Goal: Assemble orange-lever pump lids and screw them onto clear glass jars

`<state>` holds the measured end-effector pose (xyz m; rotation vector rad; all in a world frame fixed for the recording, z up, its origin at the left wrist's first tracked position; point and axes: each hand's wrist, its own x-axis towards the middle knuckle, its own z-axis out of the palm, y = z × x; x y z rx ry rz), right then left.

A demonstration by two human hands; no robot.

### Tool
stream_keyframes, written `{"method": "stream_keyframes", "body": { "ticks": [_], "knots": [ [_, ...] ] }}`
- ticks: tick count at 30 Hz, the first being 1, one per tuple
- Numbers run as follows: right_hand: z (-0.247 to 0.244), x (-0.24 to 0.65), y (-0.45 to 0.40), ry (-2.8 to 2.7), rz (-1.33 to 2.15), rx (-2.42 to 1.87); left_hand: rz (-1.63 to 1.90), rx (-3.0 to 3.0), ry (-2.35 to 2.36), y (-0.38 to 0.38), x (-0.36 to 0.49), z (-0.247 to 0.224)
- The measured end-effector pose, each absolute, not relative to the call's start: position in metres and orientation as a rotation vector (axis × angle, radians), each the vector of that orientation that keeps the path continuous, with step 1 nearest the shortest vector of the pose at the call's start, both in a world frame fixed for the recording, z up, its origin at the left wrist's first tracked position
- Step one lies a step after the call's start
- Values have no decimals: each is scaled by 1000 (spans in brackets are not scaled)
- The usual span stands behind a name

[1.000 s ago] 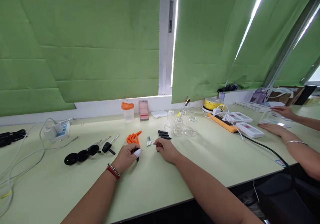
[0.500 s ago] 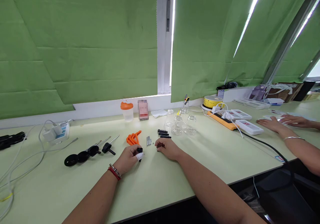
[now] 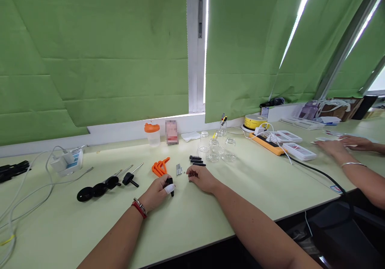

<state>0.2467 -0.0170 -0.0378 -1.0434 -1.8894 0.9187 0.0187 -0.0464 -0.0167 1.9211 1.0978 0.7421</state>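
My left hand (image 3: 159, 192), with a white wrap on one digit, is closed around a small black plastic part (image 3: 170, 181); its lower end pokes out below the fingers. My right hand (image 3: 202, 177) rests on the table with its fingers curled together, and whatever they pinch is too small to make out. Beyond the two hands lie short metal pins (image 3: 179, 169). Several black ridged pieces (image 3: 197, 163) sit just behind my right hand. Orange hook-shaped parts (image 3: 160, 167) are grouped behind my left hand. Farther left are black round-headed pieces with metal rods (image 3: 128, 178).
Upturned glasses (image 3: 213, 152) stand behind the black pieces. At the back is an orange-lidded cup (image 3: 152, 134). White cables (image 3: 49, 189) trail along the left side. An orange power strip (image 3: 267, 144) lies to the right, near another person's hands (image 3: 332, 148).
My left hand has shifted slightly right, and the black part in it is tilted differently. The right hand has hardly moved. The other person's hands have shifted a little.
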Motion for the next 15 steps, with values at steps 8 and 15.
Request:
{"method": "stream_keyframes", "body": {
  "ticks": [8,15],
  "knots": [
    [-43,246,-11,-1791,906,-1049,681,1965,1111,-48,23,-16],
    [-41,253,-9,-1940,629,-1385,674,1982,1021,-50,25,-15]
  ]
}}
